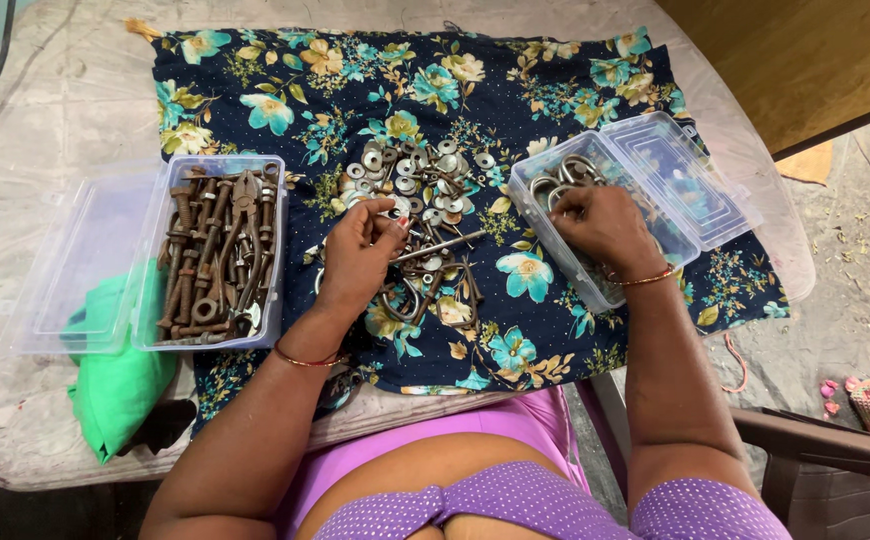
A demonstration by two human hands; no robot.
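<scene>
Head view, one person seated at a worn pale tabletop (35,120) spread with a dark blue floral cloth (285,90). Left hand (360,250): fingers curled inward over the cloth's middle, thumb and fingertips pinched together beside a thin metal rod (445,246); whether they grip a small piece cannot be told. It rests at the near edge of a heap of loose washers and nuts (410,170), with several rusty U-shaped bolts (417,296) lying just below and to the side of it. Right hand (603,225): fingers bent downward into a clear plastic box (565,280) on the cloth's right side, fingertips touching curved grey metal rings (560,178) gathered at the box's far end; a firm hold cannot be confirmed. The box's hinged clear lid (680,175) lies open flat behind it. Each wrist bears a thin bangle. At the left edge of the cloth stands a second clear box (275,250) filled with long rusty bolts and a pair of pliers (217,250), its lid (85,265) open to the left over a green cloth (115,390). A dark chair arm (825,440) shows lower right.
</scene>
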